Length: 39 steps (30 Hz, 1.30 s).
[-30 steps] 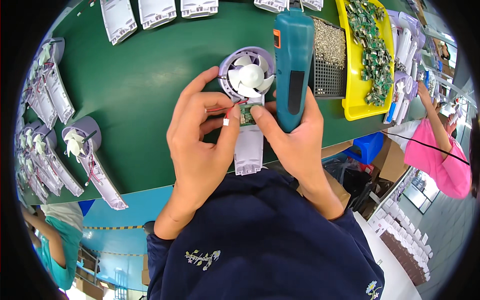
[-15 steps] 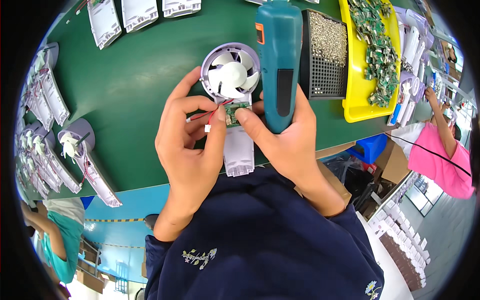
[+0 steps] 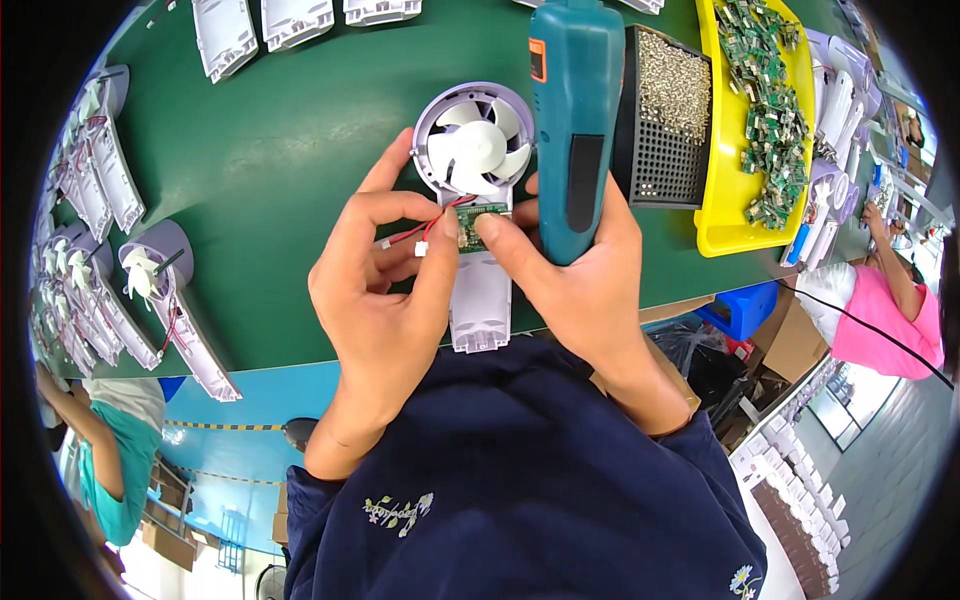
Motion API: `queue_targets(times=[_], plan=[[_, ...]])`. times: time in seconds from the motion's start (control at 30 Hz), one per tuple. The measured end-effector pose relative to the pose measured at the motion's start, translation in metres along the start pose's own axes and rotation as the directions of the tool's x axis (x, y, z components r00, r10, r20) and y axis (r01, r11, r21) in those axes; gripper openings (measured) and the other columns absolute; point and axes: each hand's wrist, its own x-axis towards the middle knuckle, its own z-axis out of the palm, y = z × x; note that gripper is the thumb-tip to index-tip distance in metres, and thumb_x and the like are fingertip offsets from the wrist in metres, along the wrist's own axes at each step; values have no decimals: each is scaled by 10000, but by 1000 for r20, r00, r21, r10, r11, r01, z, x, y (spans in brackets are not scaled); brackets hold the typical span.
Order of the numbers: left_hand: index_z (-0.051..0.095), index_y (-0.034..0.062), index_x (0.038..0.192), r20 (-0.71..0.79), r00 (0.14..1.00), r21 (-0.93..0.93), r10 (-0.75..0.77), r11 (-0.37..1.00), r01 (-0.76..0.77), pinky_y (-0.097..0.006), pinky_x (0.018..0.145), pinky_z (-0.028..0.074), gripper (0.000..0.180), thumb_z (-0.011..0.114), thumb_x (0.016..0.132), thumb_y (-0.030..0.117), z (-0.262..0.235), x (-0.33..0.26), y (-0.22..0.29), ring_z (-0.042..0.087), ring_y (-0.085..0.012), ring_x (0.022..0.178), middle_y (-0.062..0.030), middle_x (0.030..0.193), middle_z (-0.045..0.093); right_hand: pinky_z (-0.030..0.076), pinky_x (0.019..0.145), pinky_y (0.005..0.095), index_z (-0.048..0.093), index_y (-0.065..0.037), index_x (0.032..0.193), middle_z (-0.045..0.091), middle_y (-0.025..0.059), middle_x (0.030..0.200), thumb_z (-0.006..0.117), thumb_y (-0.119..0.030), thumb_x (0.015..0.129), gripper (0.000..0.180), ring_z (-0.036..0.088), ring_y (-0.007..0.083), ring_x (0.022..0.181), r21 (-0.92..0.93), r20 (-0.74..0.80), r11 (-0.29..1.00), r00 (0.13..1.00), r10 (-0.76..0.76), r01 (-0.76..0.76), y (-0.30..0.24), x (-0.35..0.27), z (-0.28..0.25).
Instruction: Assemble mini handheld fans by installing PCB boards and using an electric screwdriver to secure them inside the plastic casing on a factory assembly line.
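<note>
A small green circuit board [image 3: 468, 229] sits in the pale lilac handheld fan half-shell [image 3: 481, 300], just below its round head with white fan blades [image 3: 478, 146]. My left hand [image 3: 385, 275] is closed round the shell's left side, its thumb at the board's left edge. Red and dark wires with white connectors [image 3: 421, 248] pass by those fingers. In my right hand [image 3: 585, 285] is a teal electric screwdriver [image 3: 576, 90], upright in the picture, while that thumb presses the board's right part. The screwdriver's tip is out of view, and the right fingers are partly hidden behind its body.
Right of the screwdriver stand a black screw tray [image 3: 668, 165] full of small screws and a yellow bin [image 3: 722, 232] of circuit boards. More fan shells [image 3: 187, 330] line the green table's left side; several shell halves [image 3: 224, 38] lie at the far edge. Other people work at both sides.
The view has shifted slightly, so the table's contents sit a little further right. Both hands keep their hold, thumbs still at the board.
</note>
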Motion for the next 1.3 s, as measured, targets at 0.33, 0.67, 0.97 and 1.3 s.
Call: queue_targets(times=[0.33, 0.67, 0.97, 1.3], plan=[[615, -21, 962, -2, 999, 4, 40, 999, -40, -215, 645, 580, 97, 662, 878, -36, 0, -2, -5, 710, -145, 855, -259, 1373, 531, 528, 613, 258, 565, 3, 1012, 700, 56, 782, 785, -73, 783, 326, 650, 85, 672, 59, 0, 997, 999, 40, -40, -5, 1, 1], [712, 33, 1114, 191, 962, 76, 193, 975, -211, -280, 706, 598, 345, 704, 789, -84, -8, 1, -8, 716, -230, 950, -303, 1495, 388, 544, 622, 278, 566, 20, 991, 716, 81, 779, 787, -104, 780, 330, 683, 115, 678, 74, -7, 997, 1000, 0, 0, -1, 4, 0], [749, 20, 1072, 196, 980, 87, 23, 995, -41, -234, 708, 581, 329, 731, 770, -109, -14, 3, -4, 693, -148, 953, -204, 1496, 452, 524, 625, 276, 606, 4, 1037, 688, 72, 828, 786, -102, 804, 313, 641, 118, 683, 178, -48, 981, 996, -69, 77, 6, -4, -11], [747, 20, 1067, 220, 971, -5, 95, 995, -96, -220, 619, 545, 287, 696, 808, -94, 38, 13, 2, 688, -112, 835, -195, 1490, 462, 374, 532, 331, 541, -107, 1246, 520, 45, 798, 430, -889, 788, 913, 446, 173, 583, 580, -116, 328, 474, -873, 745, -23, 46, -119]])
